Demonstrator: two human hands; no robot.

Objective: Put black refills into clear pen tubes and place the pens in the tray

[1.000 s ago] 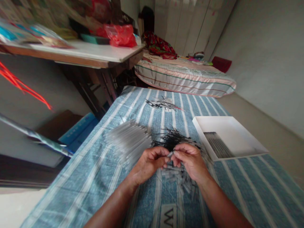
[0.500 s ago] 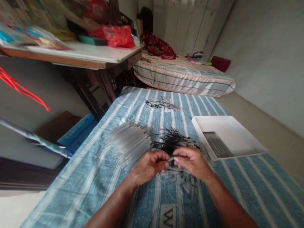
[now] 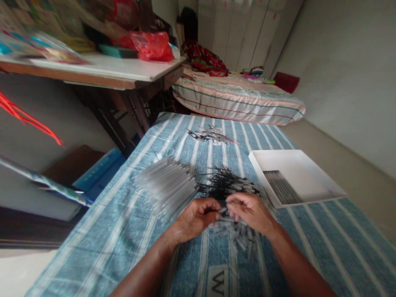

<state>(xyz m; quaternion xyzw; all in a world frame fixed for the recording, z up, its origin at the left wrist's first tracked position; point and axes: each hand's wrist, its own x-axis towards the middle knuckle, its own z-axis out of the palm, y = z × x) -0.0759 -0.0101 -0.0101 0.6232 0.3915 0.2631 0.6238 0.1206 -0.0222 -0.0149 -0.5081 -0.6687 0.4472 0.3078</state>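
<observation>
My left hand (image 3: pixel 201 216) is closed, thumb and forefinger pinching a short grey tube-like piece (image 3: pixel 222 210). Close beside it, the bent fingers of my right hand (image 3: pixel 247 209) are drawn together; whatever they hold is too small to make out. Both hands are over a loose pile of short grey pieces (image 3: pixel 244 237) that look like pen caps. Just beyond my fingers lies a heap of thin black-tipped sticks (image 3: pixel 227 179), like pen parts. To the left is a stack of long translucent grey tubes (image 3: pixel 168 183), side by side.
At the right stands a shallow white box (image 3: pixel 318 175) with a row of dark slim sticks (image 3: pixel 281 187) along its left side. A smaller scatter of thin pieces (image 3: pixel 210 135) lies farther back on the striped blue cloth (image 3: pixel 123 231). Left is another table (image 3: pixel 133 72); behind, a bed (image 3: pixel 238 99).
My right fingers have come slightly away from the grey piece in my left hand, leaving a small gap. The piles and the box look the same.
</observation>
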